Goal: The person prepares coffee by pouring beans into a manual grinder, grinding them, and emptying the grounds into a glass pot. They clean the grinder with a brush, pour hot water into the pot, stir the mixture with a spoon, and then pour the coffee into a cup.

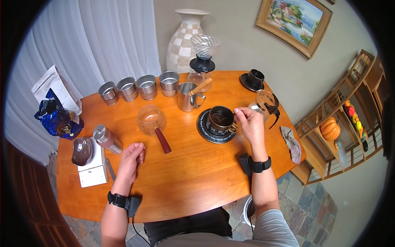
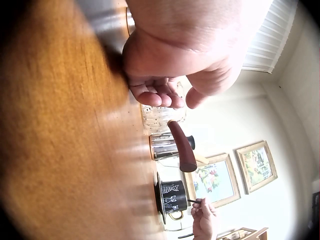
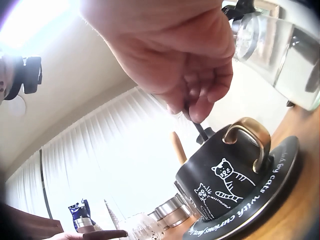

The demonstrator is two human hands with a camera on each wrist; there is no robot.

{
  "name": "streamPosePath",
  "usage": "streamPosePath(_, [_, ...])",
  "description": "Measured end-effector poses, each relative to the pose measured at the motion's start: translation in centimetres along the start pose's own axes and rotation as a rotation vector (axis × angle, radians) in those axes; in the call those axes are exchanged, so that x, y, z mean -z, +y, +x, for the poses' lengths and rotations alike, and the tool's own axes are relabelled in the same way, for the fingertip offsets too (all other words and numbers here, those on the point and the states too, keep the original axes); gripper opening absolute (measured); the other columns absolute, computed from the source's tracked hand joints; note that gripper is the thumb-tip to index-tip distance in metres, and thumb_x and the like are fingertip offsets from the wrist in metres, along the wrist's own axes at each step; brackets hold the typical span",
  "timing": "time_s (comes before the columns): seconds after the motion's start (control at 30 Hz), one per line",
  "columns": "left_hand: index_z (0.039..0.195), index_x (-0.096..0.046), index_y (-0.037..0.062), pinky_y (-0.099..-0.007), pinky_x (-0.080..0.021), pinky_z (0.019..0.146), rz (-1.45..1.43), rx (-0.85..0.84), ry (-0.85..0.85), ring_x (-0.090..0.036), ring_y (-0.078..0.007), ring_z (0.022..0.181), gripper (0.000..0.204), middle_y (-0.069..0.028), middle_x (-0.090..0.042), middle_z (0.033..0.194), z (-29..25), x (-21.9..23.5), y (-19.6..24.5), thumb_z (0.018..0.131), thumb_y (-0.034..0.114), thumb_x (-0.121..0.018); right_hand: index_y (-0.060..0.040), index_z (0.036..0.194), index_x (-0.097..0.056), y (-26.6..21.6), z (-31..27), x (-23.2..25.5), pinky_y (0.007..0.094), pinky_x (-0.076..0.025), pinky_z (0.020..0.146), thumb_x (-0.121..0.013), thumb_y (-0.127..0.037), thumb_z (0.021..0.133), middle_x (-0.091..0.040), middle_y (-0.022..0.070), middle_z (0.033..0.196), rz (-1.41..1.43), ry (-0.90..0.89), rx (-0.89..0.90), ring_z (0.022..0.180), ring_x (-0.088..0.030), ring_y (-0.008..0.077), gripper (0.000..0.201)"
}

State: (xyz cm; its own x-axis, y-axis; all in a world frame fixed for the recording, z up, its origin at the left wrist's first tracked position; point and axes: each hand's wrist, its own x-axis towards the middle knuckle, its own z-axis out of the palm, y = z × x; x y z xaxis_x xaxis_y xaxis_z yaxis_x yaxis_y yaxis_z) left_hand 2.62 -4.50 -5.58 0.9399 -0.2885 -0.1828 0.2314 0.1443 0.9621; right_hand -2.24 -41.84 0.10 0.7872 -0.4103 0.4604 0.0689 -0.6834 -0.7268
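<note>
My right hand pinches a thin black handle between thumb and fingers. That handle slants down into a black cup with white cat drawings and a gold handle, so its lower end is hidden. Dark liquid shows inside the cup, which stands on a black saucer with white lettering. On the left, my left hand rests on its side on the table, fingers loosely curled and holding nothing. Nearest to it are a glass pot with a dark red handle and a metal grinder.
A steel pitcher with a wooden handle in it and several metal canisters line the back. A glass carafe and a cloth lie right of the cup. At left are a white scale and coffee bags.
</note>
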Motion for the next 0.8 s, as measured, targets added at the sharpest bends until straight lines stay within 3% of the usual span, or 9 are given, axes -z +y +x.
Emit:
streamPosePath(0.13, [0.084, -0.054, 0.0087, -0.021, -0.034, 0.057, -0.008, -0.003, -0.005, -0.043, -0.0072, 0.061, 0.021, 0.0038, -0.048, 0.067, -0.01, 0.04, 0.01, 0.099, 0.024, -0.054, 0.0051, 0.088, -0.07, -0.01, 0.08, 0.1, 0.0295, -0.049, 0.058, -0.067, -0.019, 0.09, -0.067, 0.0123, 0.069, -0.009, 0.005, -0.03, 0.06, -0.063, 0.0162, 0.024])
streamPosePath(0.2, [0.086, -0.055, 0.0082, -0.0212, -0.035, 0.057, -0.005, 0.001, -0.001, -0.043, -0.0074, 0.061, 0.02, 0.0036, -0.048, 0.068, -0.04, 0.02, 0.04, 0.099, 0.024, -0.054, 0.0048, 0.087, -0.07, 0.38, -0.07, -0.39, 0.0302, -0.049, 0.058, -0.067, -0.019, 0.09, -0.067, 0.013, 0.07, 0.158, -0.062, -0.052, 0.06, -0.063, 0.0176, 0.024])
streamPosePath(0.37, [0.087, -0.056, 0.0077, -0.0203, -0.034, 0.057, -0.023, 0.007, 0.012, -0.044, -0.006, 0.06, 0.02, 0.0042, -0.049, 0.067, -0.19, -0.17, 0.17, 0.098, 0.024, -0.056, 0.0041, 0.088, -0.071, -0.09, -0.09, 0.23, 0.0294, -0.049, 0.057, -0.067, -0.02, 0.09, -0.067, 0.0118, 0.069, 0.009, -0.012, 0.017, 0.06, -0.062, 0.0152, 0.024])
streamPosePath(0.57, [0.088, -0.056, 0.0065, -0.0205, -0.035, 0.056, -0.024, -0.01, -0.005, -0.044, -0.0066, 0.061, 0.019, 0.0033, -0.049, 0.068, -0.05, -0.01, -0.03, 0.098, 0.022, -0.056, 0.0038, 0.09, -0.071, 0.21, -0.3, -0.18, 0.0289, -0.05, 0.058, -0.066, -0.018, 0.09, -0.068, 0.0121, 0.07, 0.189, -0.147, -0.058, 0.06, -0.063, 0.0159, 0.022])
streamPosePath(0.63, [0.089, -0.055, 0.0062, -0.0206, -0.035, 0.056, -0.023, -0.012, 0.004, -0.044, -0.0069, 0.061, 0.019, 0.0029, -0.049, 0.068, 0.01, 0.08, -0.16, 0.099, 0.022, -0.055, 0.0027, 0.093, -0.072, 0.12, -0.29, -0.21, 0.0287, -0.05, 0.059, -0.066, -0.017, 0.089, -0.069, 0.0116, 0.069, 0.152, -0.175, 0.002, 0.059, -0.064, 0.0161, 0.021])
streamPosePath(0.8, [0.089, -0.056, 0.006, -0.0206, -0.035, 0.056, -0.017, -0.01, 0.021, -0.044, -0.0072, 0.061, 0.018, 0.0026, -0.049, 0.067, -0.17, -0.21, 0.01, 0.099, 0.022, -0.055, 0.0023, 0.093, -0.072, 0.59, -0.17, -0.24, 0.0323, -0.051, 0.058, -0.067, -0.018, 0.089, -0.068, 0.0164, 0.07, 0.158, -0.129, 0.002, 0.059, -0.065, 0.0214, 0.021])
